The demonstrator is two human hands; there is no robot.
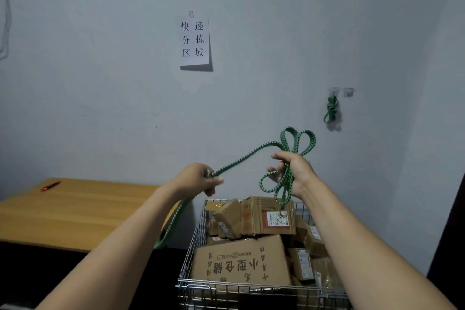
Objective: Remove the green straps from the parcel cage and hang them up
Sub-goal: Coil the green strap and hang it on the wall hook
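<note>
A long green strap (251,155) stretches between both hands above the wire parcel cage (193,236). My right hand (295,171) grips a bundle of its coiled loops, which stick out above and hang below the fist. My left hand (201,178) pinches the strap further along, and the loose tail drops down past my left forearm. A second green strap (331,109), coiled up, hangs from a clear wall hook (334,90). Beside it a second clear hook (349,92) holds nothing.
The cage is full of cardboard boxes (241,259). A wooden table (70,214) stands to the left with a red pen (49,186) on it. A paper sign (195,41) is taped to the grey wall.
</note>
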